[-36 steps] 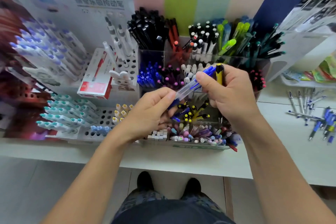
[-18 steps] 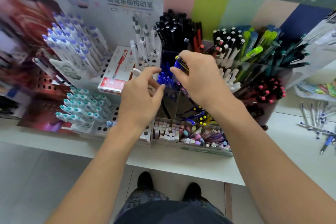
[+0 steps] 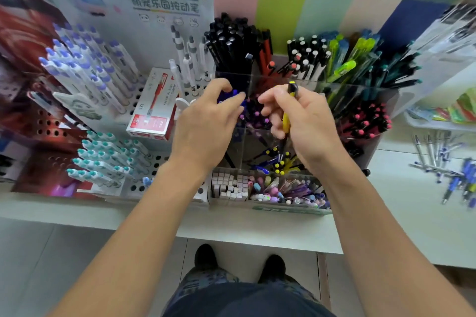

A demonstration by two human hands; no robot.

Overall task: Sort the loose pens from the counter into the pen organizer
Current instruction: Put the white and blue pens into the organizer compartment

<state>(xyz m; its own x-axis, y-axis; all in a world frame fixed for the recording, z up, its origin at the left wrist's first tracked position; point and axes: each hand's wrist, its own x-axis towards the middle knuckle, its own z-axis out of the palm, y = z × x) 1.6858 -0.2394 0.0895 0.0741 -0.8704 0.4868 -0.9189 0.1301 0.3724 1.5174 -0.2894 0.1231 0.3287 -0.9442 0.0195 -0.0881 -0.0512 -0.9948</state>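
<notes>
Gripping yellow pen upright in right hand | left hand loosely spread over organizer

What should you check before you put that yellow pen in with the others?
1. Yellow pen held firmly: ok, the right hand grips it upright.
2. Left hand out of the way: not ok, its fingers hover over the blue pens compartment.
3. Matching slot found: ok, yellow-tipped pens stand just below the right hand.
4. Room in that slot: cannot tell, the hand hides part of it.
5. More to sort: ok, loose pens lie on the counter.
</notes>
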